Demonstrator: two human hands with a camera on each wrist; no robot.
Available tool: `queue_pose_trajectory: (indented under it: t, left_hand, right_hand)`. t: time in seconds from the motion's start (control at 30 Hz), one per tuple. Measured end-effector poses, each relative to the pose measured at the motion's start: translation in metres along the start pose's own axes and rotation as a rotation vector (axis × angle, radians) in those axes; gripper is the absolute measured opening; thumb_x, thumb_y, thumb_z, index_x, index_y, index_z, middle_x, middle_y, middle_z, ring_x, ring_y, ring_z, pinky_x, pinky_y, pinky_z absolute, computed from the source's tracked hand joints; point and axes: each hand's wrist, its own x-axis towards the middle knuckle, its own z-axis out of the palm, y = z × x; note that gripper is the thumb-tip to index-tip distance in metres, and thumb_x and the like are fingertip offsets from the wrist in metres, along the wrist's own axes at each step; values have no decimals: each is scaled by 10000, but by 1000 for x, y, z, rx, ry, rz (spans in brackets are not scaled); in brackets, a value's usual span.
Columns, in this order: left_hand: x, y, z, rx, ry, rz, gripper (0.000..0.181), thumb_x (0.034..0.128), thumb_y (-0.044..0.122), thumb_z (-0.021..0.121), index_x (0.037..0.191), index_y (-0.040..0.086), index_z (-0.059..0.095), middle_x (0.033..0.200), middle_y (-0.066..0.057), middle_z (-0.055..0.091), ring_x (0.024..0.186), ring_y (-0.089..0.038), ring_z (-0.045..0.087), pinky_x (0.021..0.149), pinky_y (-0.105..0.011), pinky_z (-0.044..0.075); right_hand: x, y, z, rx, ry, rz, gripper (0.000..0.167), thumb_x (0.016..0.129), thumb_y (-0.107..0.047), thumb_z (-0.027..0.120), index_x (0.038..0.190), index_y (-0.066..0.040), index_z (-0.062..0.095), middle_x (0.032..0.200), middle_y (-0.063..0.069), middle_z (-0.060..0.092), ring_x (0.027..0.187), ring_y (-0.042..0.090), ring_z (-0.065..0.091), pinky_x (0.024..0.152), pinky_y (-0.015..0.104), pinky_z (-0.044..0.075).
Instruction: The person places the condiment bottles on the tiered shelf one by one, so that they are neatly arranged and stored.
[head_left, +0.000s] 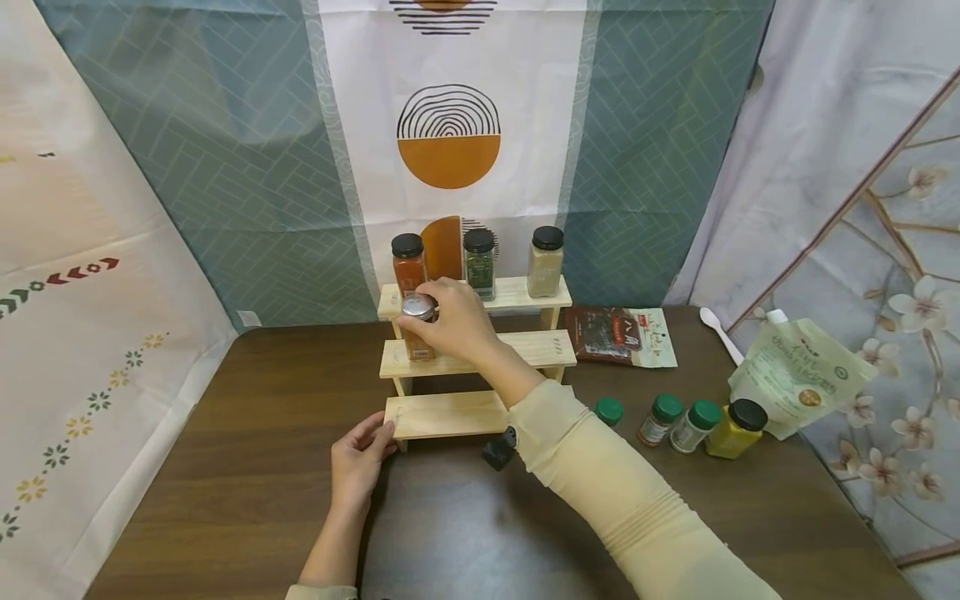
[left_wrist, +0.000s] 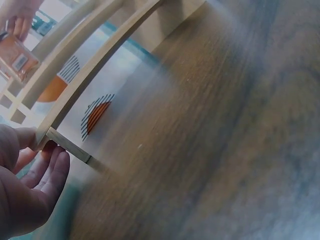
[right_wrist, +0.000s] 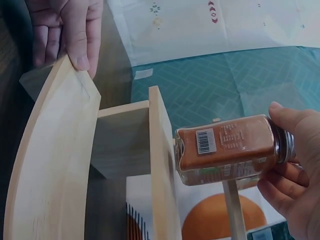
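Seating the spice jar [right_wrist: 227,147] seems in hand: the right hand [head_left: 459,321] pinches its silver cap [head_left: 416,307] at the middle of 3 shelves [head_left: 547,347] (contact unclear), the left hand [head_left: 358,462] grips the lowest, and a level release looks called for.

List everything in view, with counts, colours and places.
Table: one, brown, foreground.
Rack: one, pale wood, on table.
Tall jars: three, red, green and beige, black-lidded, top step.
Held jar: one, orange, silver-lidded, at middle step's left end.
Packet: one, brown and cream, right of rack.
Small jars: three, green-lidded, right of rack.
Yellow jar: one, yellow, black-lidded, beside small jars.
Pouch: one, pale green, table's right side.
Spoon: one, white, left of pouch.
Cloths: at least three, teal, cream, floral; back and sides.
Sleeves: two, cream, arms.
Wrist device: one, black, by right sleeve.
Left grip: one, bare, on bottom step.
Right grip: one, bare, on held jar.
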Motion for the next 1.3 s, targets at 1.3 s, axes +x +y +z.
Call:
queue_pose_trajectory:
  t: [1.3]
  left_hand:
    - [0, -1, -1, -3, -12, -23, 383, 964, 107, 710, 1294, -76, 638, 1140, -218, 711, 760, -70, 691, 730, -219, 606]
  right_hand:
    - [-23, 11, -9, 55, -51, 57, 660, 827, -488, 826, 1309, -68, 661, 1200, 94, 715, 1061, 222, 689, 911, 384, 569]
